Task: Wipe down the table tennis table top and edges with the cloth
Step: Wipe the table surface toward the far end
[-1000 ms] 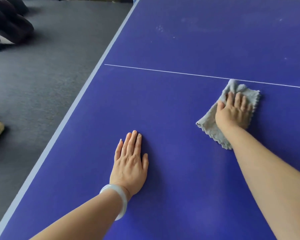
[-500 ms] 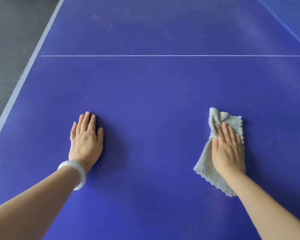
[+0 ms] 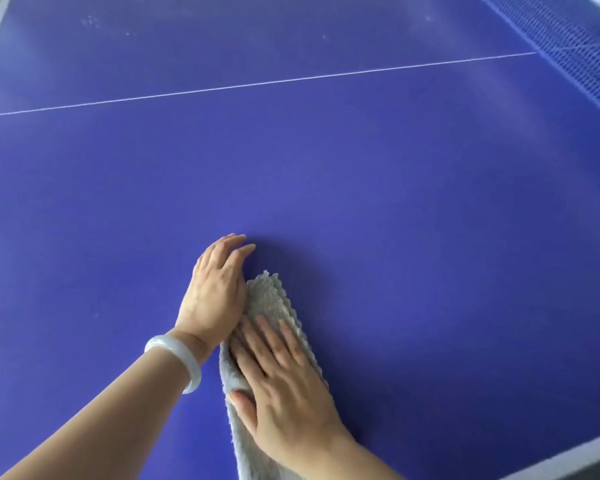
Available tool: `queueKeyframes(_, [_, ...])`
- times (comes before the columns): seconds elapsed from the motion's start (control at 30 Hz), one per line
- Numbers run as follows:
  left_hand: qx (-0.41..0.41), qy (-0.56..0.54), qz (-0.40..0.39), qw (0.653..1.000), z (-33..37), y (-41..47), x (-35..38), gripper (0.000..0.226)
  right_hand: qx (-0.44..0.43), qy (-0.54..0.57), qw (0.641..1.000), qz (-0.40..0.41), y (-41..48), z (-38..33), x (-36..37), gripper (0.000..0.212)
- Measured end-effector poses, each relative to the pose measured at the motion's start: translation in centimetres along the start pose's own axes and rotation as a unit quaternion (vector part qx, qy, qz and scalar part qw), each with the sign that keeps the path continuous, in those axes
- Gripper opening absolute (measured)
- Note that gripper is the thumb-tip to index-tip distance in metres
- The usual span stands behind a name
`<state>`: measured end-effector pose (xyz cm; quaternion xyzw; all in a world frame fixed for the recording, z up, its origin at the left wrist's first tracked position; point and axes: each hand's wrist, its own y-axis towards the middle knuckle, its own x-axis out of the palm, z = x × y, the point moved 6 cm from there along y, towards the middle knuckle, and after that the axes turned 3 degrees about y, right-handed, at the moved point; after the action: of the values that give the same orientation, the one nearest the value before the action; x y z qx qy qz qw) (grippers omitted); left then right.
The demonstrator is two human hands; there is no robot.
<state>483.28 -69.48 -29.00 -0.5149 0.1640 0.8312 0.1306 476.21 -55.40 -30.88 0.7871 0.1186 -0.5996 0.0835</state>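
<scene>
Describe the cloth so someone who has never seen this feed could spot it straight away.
Start from the blue table top and drop to its near middle, where the left hand and right hand meet. The cloth is the long grey strip pressed flat under the right hand, beside the left. It is the only fuzzy, scallop-edged thing on that smooth blue surface.

Head-worn view, steeply down, close above table (image 3: 361,185)

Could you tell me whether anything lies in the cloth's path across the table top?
The left hand rests against the cloth's left edge, blocking a leftward sweep. Toward the white line and the net, nothing visible stands on the table top.
</scene>
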Motion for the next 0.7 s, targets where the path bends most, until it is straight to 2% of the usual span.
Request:
queueKeyframes(0.07, [0.028,0.011,-0.014,0.999,2.4,0.0,1.1,0.044,-0.016,-0.016,1.000,-0.012,-2.8,5.0,-1.2,0.061])
queueKeyframes(0.1, [0.044,0.021,-0.024,0.999,3.7,-0.3,1.7,0.044,0.005,-0.034,0.999,-0.005,-4.3,8.5,-2.1,0.060])
queueKeyframes(0.17, [0.068,0.060,-0.047,0.995,5.7,-1.3,3.2,0.045,0.106,-0.070,0.992,0.013,-6.8,17.2,-4.2,0.061])
queueKeyframes(0.27, [0.074,0.118,-0.059,0.988,6.7,-1.7,4.1,0.054,0.334,-0.067,0.940,0.025,-9.3,28.1,-7.9,0.069])
queueKeyframes(0.37, [0.068,0.142,-0.064,0.985,6.7,-1.6,4.1,0.056,0.437,-0.056,0.895,0.063,-9.1,27.8,-8.3,0.064])
queueKeyframes(0.4, [0.066,0.144,-0.064,0.985,6.8,-1.6,4.2,0.056,0.434,-0.052,0.897,0.066,-8.9,25.4,-7.5,0.064])
queueKeyframes(0.43, [0.063,0.145,-0.061,0.986,6.9,-1.6,4.1,0.056,0.398,-0.049,0.913,0.071,-8.5,22.1,-6.5,0.067])
queueKeyframes(0.5, [0.059,0.148,-0.055,0.986,7.2,-1.6,4.0,0.056,0.244,-0.035,0.968,0.050,-8.3,14.5,-4.0,0.077])
queueKeyframes(0.57, [0.060,0.158,-0.057,0.984,7.5,-1.6,4.0,0.057,0.086,-0.025,0.996,0.004,-9.9,10.2,-2.7,0.082])
queueKeyframes(0.63, [0.064,0.175,-0.062,0.980,7.8,-1.4,4.0,0.057,0.002,-0.031,0.999,-0.007,-12.1,12.1,-3.2,0.076])
queueKeyframes(0.7, [0.059,0.183,-0.063,0.979,8.4,-0.9,3.9,0.055,0.015,-0.030,0.999,-0.004,-14.9,17.9,-4.8,0.067])
